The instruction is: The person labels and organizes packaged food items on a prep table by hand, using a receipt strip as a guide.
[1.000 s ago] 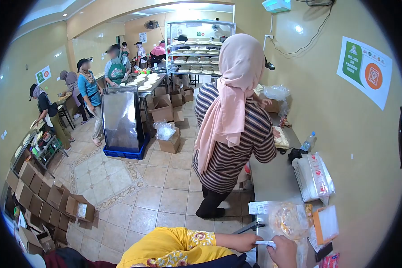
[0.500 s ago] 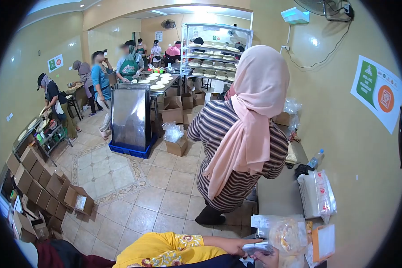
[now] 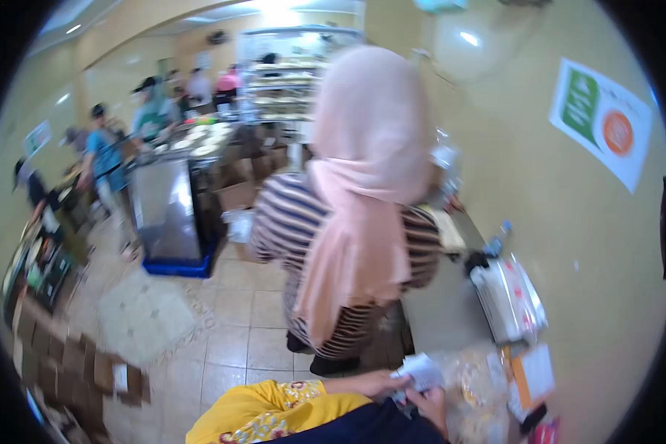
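Note:
A small stack of white paper slips is held low in front of me, over the near end of the counter. My left hand, coming from a yellow embroidered sleeve, grips its left side with closed fingers. On the lower right edge, my right hand is closed on the same stack. Motion blur hides any print on the slips. Just right of my hands lies a clear plastic bag with pale, round contents that I cannot make out.
A person in a pink headscarf stands close ahead, back turned. Along the right wall runs a grey counter with a white plastic-wrapped pack and an orange-and-white box. Metal trays stand on a blue base; cardboard boxes line the left.
My view has swung, so the room appears shifted left and is blurred. The slips now tilt upward and look more spread. Both hands still hold them.

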`<action>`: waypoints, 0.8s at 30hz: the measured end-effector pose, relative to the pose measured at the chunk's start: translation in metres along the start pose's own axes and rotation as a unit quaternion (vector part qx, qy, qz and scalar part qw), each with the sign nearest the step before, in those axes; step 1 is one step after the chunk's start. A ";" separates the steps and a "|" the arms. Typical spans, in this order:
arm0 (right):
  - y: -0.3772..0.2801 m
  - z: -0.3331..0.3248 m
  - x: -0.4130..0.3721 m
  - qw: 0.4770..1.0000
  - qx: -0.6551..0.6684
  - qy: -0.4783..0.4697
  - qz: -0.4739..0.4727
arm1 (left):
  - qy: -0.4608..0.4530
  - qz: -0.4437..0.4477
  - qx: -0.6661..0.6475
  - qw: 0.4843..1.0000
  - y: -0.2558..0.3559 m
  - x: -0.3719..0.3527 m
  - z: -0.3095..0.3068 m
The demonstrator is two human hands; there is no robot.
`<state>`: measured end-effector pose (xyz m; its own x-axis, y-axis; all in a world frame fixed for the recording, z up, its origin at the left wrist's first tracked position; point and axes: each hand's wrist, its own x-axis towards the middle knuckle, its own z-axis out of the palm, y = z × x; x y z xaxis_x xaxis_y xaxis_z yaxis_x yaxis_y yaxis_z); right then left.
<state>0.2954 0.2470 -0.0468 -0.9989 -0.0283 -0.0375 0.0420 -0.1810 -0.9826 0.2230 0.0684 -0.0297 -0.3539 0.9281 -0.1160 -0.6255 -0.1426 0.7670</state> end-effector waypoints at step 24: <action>0.040 0.045 0.034 0.961 0.219 0.138 0.093 | 0.110 -0.001 0.085 0.990 0.010 0.054 -0.109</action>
<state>0.2641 0.1943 -0.0787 -0.9380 0.1511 -0.3121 0.1650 -0.5972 -0.7850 0.1222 0.0794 -0.0969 -0.5070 0.8286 -0.2377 -0.5065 -0.0632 0.8599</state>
